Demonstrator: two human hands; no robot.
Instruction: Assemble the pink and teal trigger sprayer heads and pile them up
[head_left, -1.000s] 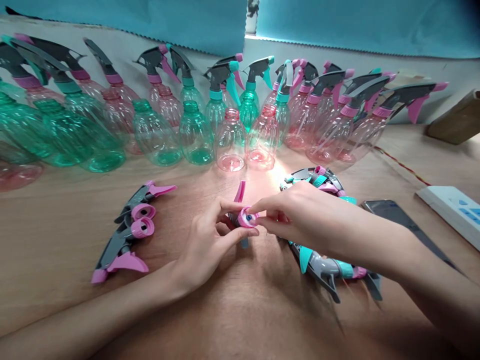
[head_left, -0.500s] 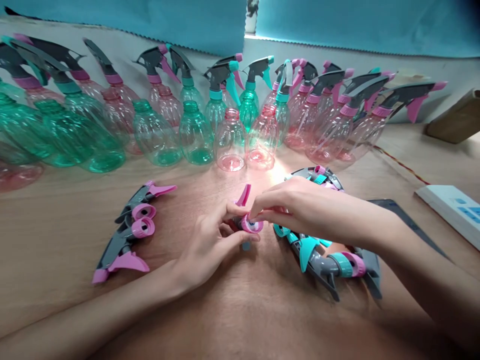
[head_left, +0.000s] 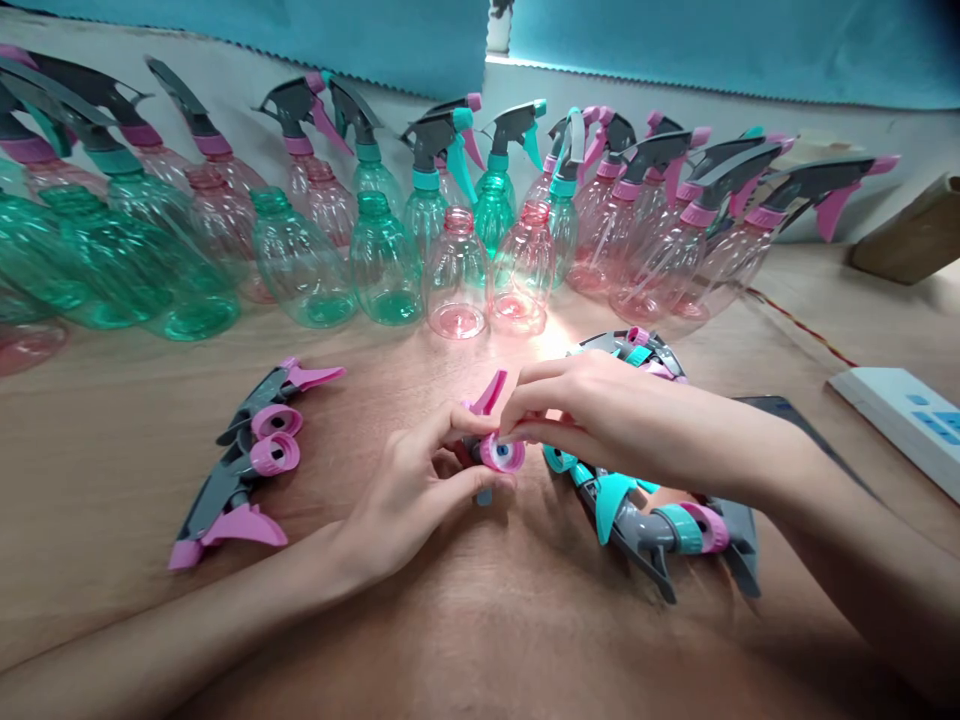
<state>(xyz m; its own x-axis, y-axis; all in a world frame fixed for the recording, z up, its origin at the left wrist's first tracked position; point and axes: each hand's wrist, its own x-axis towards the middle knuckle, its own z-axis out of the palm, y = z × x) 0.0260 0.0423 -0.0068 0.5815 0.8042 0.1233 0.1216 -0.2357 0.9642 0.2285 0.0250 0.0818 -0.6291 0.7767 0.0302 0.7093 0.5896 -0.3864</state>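
My left hand (head_left: 416,470) is closed around a grey spray trigger head (head_left: 504,456) with a pink collar and pink trigger. The collar's opening faces up toward me, and a white and blue inside shows. At the collar's upper rim, the fingertips of my right hand (head_left: 574,405) are pinched together; whatever is between them is hidden. Left of my hands lie two spray heads with pink collars (head_left: 274,453). Beneath and beside my right forearm is a pile of grey spray heads with turquoise and pink parts (head_left: 649,530).
Clear bottles, green (head_left: 386,265) and pink (head_left: 459,275), stand along the back, several capped with spray heads and several open-necked. At the right are a white power strip (head_left: 904,415), a dark flat object (head_left: 780,415), a twisted cord (head_left: 802,328) and a brown box (head_left: 911,235).
The collar has turned slightly, so more of its white and blue inside shows. My right fingertips stay at its rim. The view has shifted a little.
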